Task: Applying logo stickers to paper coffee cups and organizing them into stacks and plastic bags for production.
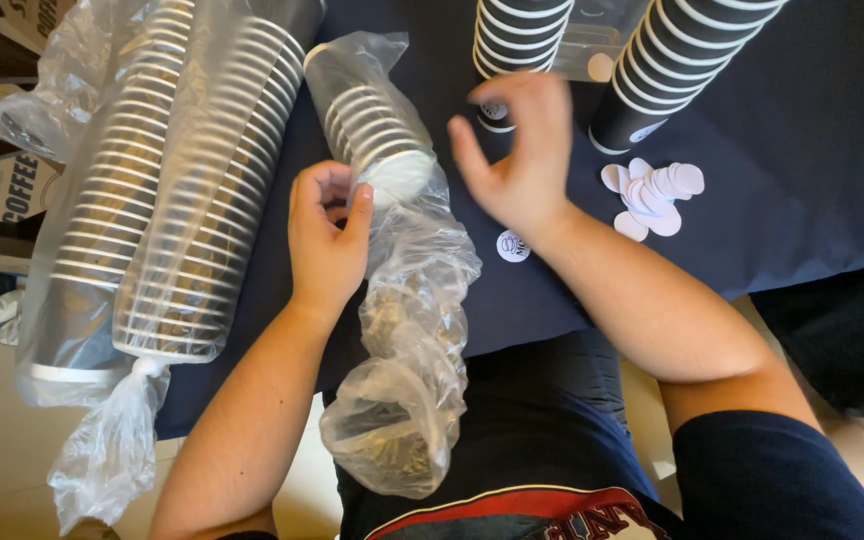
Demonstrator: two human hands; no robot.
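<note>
My left hand (324,235) has its fingers curled onto the white base of a bagged cup stack (377,130). My right hand (517,150) hovers, fingers apart, above a round white sticker (512,245) on the dark blue bench (802,150); loose white discs (652,192) lie beside it.

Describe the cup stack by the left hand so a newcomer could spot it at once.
On the dark blue tablecloth, between the two long plastic-wrapped cup sleeves and the unwrapped black striped cup stacks, lies a short stack of paper cups. The left hand touches its white end. Unlike its neighbours, its clear bag trails loose and crumpled.
</note>
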